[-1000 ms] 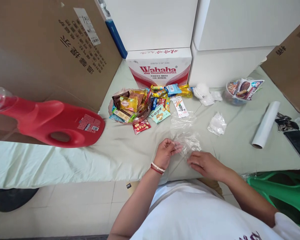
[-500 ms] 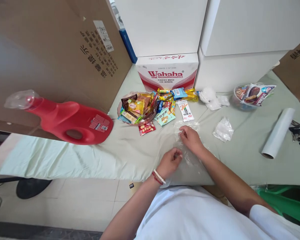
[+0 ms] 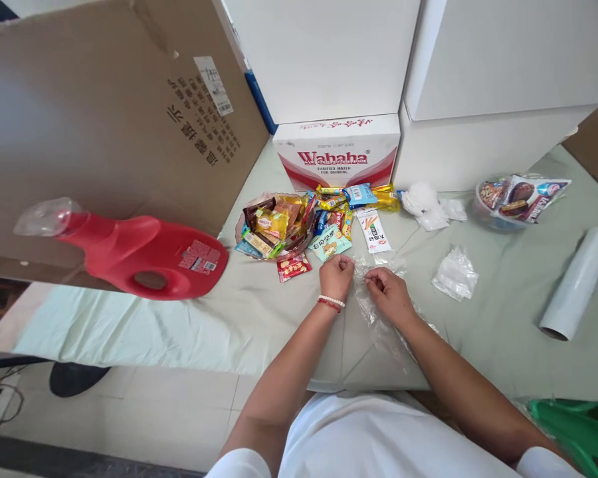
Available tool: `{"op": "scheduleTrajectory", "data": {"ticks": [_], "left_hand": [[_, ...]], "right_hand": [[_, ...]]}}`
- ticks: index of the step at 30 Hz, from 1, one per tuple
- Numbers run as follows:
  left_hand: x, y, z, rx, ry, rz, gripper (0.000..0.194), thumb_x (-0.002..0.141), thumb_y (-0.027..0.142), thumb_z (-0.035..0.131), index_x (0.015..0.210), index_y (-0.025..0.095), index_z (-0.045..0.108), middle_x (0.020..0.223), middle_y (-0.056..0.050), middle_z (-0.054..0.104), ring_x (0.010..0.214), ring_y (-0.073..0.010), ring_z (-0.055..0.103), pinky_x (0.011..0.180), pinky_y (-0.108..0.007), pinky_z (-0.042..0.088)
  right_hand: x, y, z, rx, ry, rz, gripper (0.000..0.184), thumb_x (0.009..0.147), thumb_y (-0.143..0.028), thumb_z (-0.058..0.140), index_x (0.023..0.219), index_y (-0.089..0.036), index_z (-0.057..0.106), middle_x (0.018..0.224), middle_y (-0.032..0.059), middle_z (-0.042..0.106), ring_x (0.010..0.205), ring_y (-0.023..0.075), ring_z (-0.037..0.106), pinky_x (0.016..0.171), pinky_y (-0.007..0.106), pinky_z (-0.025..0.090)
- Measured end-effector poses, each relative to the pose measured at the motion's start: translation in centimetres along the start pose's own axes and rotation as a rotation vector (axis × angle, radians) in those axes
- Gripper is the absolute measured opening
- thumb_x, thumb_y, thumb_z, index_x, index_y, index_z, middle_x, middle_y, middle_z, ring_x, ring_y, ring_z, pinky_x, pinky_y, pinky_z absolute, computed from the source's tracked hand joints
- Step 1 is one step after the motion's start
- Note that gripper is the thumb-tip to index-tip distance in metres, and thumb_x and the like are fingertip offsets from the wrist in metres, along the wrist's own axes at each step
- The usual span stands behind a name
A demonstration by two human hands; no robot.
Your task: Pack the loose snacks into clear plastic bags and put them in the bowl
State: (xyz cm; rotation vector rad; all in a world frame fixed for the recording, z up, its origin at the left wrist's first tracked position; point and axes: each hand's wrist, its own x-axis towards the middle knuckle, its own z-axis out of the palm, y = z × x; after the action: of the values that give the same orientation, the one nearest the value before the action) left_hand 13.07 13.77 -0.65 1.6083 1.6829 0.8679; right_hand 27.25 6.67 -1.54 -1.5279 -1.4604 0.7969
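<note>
A clear plastic bag [image 3: 379, 318] lies crumpled on the cloth-covered table between my forearms, its top edge up by my fingers. My left hand [image 3: 336, 277], with a white and a red bracelet at the wrist, pinches the bag's edge at its upper left. My right hand [image 3: 389, 295] is closed on the same edge a short way to the right. Just beyond my hands lie a mint-green snack packet [image 3: 331, 243] and a white snack packet [image 3: 373, 231]. A red snack packet [image 3: 294, 267] rests left of my left hand.
A bowl [image 3: 301, 251] of wrapped snacks stands by the Wahaha box [image 3: 339, 159]. A red jug [image 3: 154, 259] lies at left. On the right are a folded plastic bag [image 3: 456, 273], a tub [image 3: 498, 216] of snacks and a white roll [image 3: 578, 285]. White crumpled bags [image 3: 426, 204] lie behind.
My left hand has moved forward from near the table edge to the bag's top edge. My right hand has shifted slightly, and the bag is now drawn between both hands.
</note>
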Motion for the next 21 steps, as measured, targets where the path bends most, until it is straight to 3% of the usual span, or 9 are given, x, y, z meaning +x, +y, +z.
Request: {"op": "scheduleTrajectory", "data": {"ticks": [4, 8, 10, 14, 16, 19, 21], "left_hand": [[-2.4, -0.4, -0.3, -0.032, 0.094, 0.100, 0.011, 0.088, 0.027, 0.062, 0.084, 0.019, 0.069, 0.074, 0.000, 0.060, 0.066, -0.0135, 0.055, 0.067, -0.026, 0.045], [-4.3, -0.1, -0.3, -0.055, 0.172, 0.357, 0.011, 0.090, 0.028, 0.063, 0.086, 0.021, 0.070, 0.076, -0.001, 0.059, 0.066, -0.0139, 0.054, 0.066, -0.027, 0.045], [-5.0, 0.2, -0.3, -0.020, 0.130, 0.442, 0.013, 0.092, 0.028, 0.061, 0.087, 0.022, 0.071, 0.078, -0.003, 0.060, 0.072, -0.0160, 0.057, 0.069, -0.029, 0.046], [-6.6, 0.9, -0.6, 0.002, -0.136, 0.507, 0.017, 0.094, 0.029, 0.057, 0.090, 0.024, 0.072, 0.083, -0.006, 0.063, 0.085, -0.0208, 0.060, 0.081, -0.035, 0.049], [-7.6, 0.9, -0.7, -0.067, -0.149, 0.401, 0.016, 0.094, 0.033, 0.056, 0.095, 0.024, 0.070, 0.091, -0.007, 0.063, 0.087, -0.0212, 0.060, 0.080, -0.035, 0.049], [-8.7, 0.6, -0.6, -0.115, 0.090, 0.060, 0.025, 0.093, 0.042, 0.059, 0.107, 0.021, 0.061, 0.103, -0.009, 0.060, 0.086, -0.0205, 0.058, 0.077, -0.035, 0.050], [-9.0, 0.5, -0.4, -0.081, 0.153, -0.052, 0.037, 0.088, 0.045, 0.065, 0.113, 0.019, 0.057, 0.108, -0.011, 0.059, 0.089, -0.0220, 0.058, 0.083, -0.039, 0.050]], "right_hand": [[0.1, 0.1, 0.2, 0.110, -0.011, 0.017, 0.014, 0.090, -0.031, 0.059, 0.091, -0.021, 0.069, 0.084, 0.0024, 0.066, 0.069, 0.0161, 0.057, 0.068, 0.029, 0.046], [0.1, -0.6, 0.0, 0.282, -0.008, 0.090, 0.027, 0.094, -0.045, 0.056, 0.095, -0.021, 0.068, 0.084, 0.0019, 0.067, 0.072, 0.0162, 0.057, 0.068, 0.029, 0.046], [0.2, -1.1, -0.3, 0.361, -0.015, 0.133, 0.033, 0.095, -0.051, 0.055, 0.093, -0.021, 0.066, 0.082, 0.0011, 0.065, 0.073, 0.0162, 0.057, 0.069, 0.028, 0.046], [0.5, -1.5, -1.0, 0.478, -0.043, 0.225, 0.034, 0.089, -0.054, 0.060, 0.082, -0.021, 0.060, 0.076, -0.0013, 0.059, 0.070, 0.0153, 0.053, 0.066, 0.027, 0.044], [0.6, -1.6, -1.3, 0.542, -0.041, 0.289, 0.033, 0.085, -0.054, 0.064, 0.081, -0.021, 0.060, 0.073, -0.0027, 0.054, 0.064, 0.0133, 0.047, 0.060, 0.025, 0.040], [0.5, -1.9, -1.5, 0.695, -0.054, 0.384, 0.032, 0.082, -0.051, 0.069, 0.081, -0.021, 0.059, 0.069, -0.0045, 0.047, 0.056, 0.0101, 0.034, 0.051, 0.023, 0.030], [0.3, -2.4, -1.6, 0.823, -0.085, 0.414, 0.031, 0.080, -0.048, 0.073, 0.079, -0.021, 0.058, 0.069, -0.0046, 0.046, 0.055, 0.0089, 0.031, 0.050, 0.022, 0.027]]}}
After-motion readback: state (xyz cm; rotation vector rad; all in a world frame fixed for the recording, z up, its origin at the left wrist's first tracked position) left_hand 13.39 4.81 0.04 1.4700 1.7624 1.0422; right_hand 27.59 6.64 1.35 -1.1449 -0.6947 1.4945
